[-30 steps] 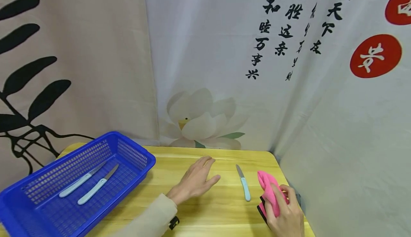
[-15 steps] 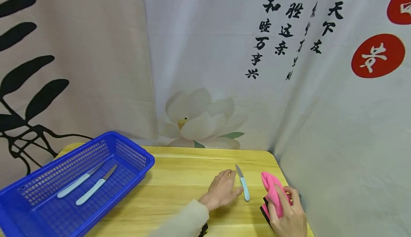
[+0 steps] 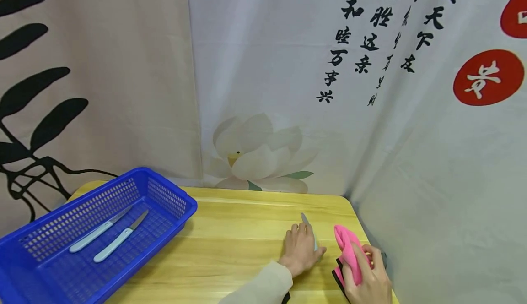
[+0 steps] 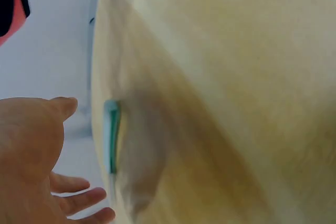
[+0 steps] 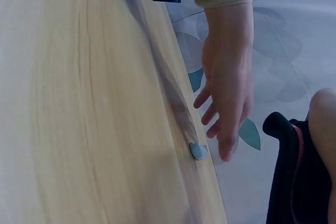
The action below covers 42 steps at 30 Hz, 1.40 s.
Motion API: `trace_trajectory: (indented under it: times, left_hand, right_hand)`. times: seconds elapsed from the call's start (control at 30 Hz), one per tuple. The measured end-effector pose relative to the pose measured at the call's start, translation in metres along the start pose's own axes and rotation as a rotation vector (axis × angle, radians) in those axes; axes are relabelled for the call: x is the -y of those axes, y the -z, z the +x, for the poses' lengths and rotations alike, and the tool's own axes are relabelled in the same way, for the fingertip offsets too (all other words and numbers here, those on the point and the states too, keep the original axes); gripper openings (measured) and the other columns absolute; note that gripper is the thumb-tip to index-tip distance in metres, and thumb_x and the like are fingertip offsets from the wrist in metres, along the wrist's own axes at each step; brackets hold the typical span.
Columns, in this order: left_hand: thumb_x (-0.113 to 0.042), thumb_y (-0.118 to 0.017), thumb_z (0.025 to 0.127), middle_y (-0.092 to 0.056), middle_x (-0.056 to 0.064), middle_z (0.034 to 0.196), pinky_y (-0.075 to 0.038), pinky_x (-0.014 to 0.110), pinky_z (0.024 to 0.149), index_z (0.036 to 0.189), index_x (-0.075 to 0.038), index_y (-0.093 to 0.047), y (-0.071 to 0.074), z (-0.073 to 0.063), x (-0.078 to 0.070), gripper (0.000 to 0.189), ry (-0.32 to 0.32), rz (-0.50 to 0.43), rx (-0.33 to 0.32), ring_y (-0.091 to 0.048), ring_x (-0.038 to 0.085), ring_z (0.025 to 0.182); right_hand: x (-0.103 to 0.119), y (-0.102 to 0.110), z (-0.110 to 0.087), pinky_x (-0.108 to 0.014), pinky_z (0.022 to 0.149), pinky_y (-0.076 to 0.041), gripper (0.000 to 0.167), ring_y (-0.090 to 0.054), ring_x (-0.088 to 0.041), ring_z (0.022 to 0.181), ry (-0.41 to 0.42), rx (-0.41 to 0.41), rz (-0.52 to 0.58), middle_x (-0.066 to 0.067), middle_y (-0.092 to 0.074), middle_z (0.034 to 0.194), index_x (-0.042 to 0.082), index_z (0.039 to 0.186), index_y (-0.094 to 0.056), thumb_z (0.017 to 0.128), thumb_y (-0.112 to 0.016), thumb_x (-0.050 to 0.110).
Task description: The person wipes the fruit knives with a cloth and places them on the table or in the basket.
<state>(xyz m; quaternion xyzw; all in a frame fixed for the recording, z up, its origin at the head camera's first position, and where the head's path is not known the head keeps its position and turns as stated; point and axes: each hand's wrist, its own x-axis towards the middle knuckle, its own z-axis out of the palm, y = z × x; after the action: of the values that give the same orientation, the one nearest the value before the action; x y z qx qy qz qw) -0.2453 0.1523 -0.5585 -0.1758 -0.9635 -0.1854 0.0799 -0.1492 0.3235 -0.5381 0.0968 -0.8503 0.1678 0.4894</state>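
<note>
A small paring knife with a pale blue handle (image 4: pixel 111 136) lies on the wooden table (image 3: pixel 230 230), its blade tip (image 3: pixel 303 218) pointing to the far side. Over it hovers my left hand (image 3: pixel 299 249), fingers spread and thumb apart, hiding part of the handle in the head view. The right wrist view catches that left hand (image 5: pixel 227 82) from the side, with a gap above the knife's handle end (image 5: pixel 198 151). At the right table edge my right hand (image 3: pixel 370 276) grips a bunched pink cloth (image 3: pixel 349 249) with black edging.
On the left stands a blue perforated plastic basket (image 3: pixel 164 230). Inside it lie two similar knives, one nearer (image 3: pixel 117 244) and one farther (image 3: pixel 96 235). A printed curtain (image 3: pixel 263 66) hangs behind the table and along its right side.
My left hand has moved right across the table, from beside the knife to over it. The right hand stays near the right edge, still holding the pink cloth.
</note>
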Motion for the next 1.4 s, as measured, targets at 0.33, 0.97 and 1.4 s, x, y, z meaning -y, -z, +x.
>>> trace_trajectory:
  times: [0.33, 0.97, 1.4]
  left_hand:
    - [-0.09, -0.071, 0.09, -0.067, 0.002, 0.106, -0.05, 0.035, 0.081, 0.124, -0.009, -0.075, -0.024, 0.001, -0.008, 0.088, 0.05, 0.237, -0.053, -0.055, 0.021, 0.093]
    - [-0.026, -0.088, 0.095, -0.061, 0.001, 0.099, -0.037, 0.031, 0.071, 0.105, -0.012, -0.078, -0.029, 0.004, 0.007, 0.02, -0.043, 0.18, -0.123, -0.038, 0.018, 0.082]
    - [-0.017, -0.09, 0.097, -0.058, 0.003, 0.09, -0.035, 0.027, 0.065, 0.103, -0.005, -0.074, -0.001, -0.005, 0.03, 0.021, -0.112, 0.14, -0.047, -0.037, 0.016, 0.079]
  right_hand:
    - [-0.002, -0.004, -0.004, -0.025, 0.054, -0.049, 0.053, -0.061, -0.027, 0.077, -0.006, -0.002, -0.009, -0.02, -0.069, 0.107, 0.01, 0.122, -0.084, 0.069, -0.085, 0.008]
    - [0.001, 0.001, -0.001, -0.032, 0.056, -0.052, 0.051, -0.061, -0.025, 0.079, -0.02, 0.033, -0.037, -0.02, -0.068, 0.11, 0.01, 0.123, -0.083, 0.072, -0.085, 0.008]
    - [0.001, -0.002, -0.002, -0.033, 0.057, -0.051, 0.051, -0.061, -0.026, 0.078, 0.025, 0.044, -0.007, -0.018, -0.068, 0.109, 0.01, 0.124, -0.082, 0.073, -0.082, 0.011]
